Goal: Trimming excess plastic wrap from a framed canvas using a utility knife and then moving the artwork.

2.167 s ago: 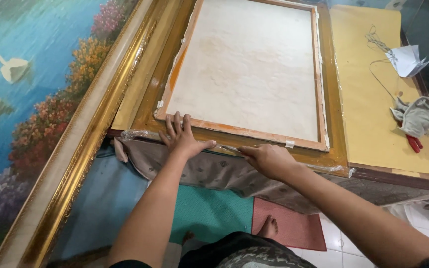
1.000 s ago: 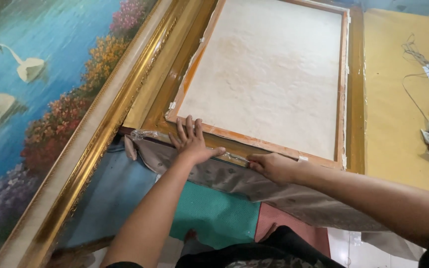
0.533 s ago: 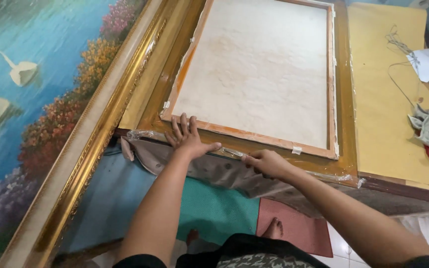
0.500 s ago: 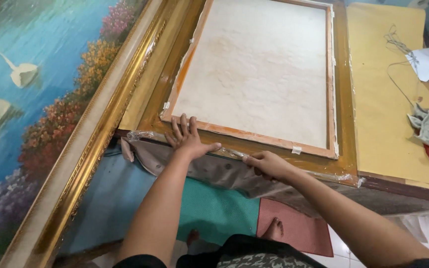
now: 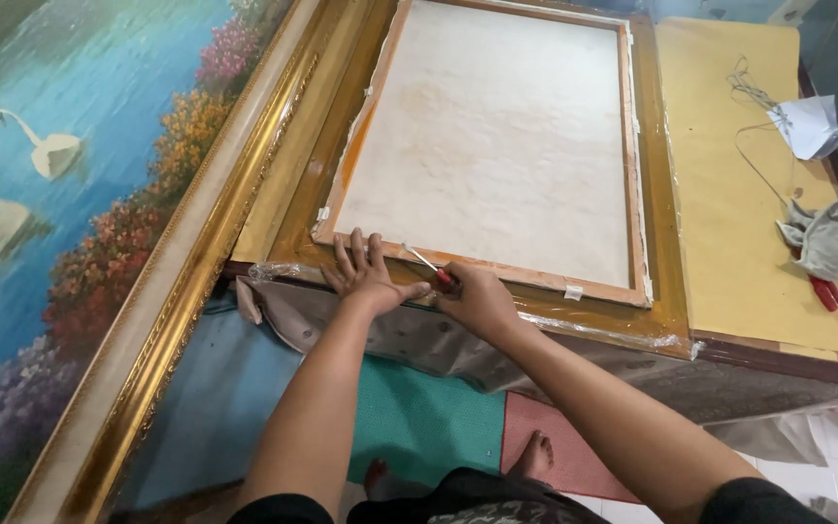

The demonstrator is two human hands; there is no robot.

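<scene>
Closed tight around a red-handled screwdriver [image 5: 431,268], the right hand [image 5: 477,296] has its grip wrapped on the handle, with the thin metal shaft running up and to the left from the fist toward the lower rail of the canvas stretcher [image 5: 482,146]. Just left of that grip, the left hand [image 5: 366,272] lies flat with fingers spread, pressing on the same wooden rail and on the gold frame [image 5: 661,243] that the canvas sits in face down; it holds nothing.

Judging by the tool's angle, the step in hand looks like working the tip in at the seam between stretcher and frame, near the lower left corner. The next move would call for steady, shallow pressure along the shaft while the flat hand keeps the stretcher from shifting, since a slip could gouge the wood or the canvas back.

Far right of the grip, on the yellow-topped desk [image 5: 729,213], lie a grey rag [image 5: 826,238], a wire [image 5: 758,160] and folded paper [image 5: 807,126]. Left of both hands stands a large swan painting [image 5: 50,194].
</scene>
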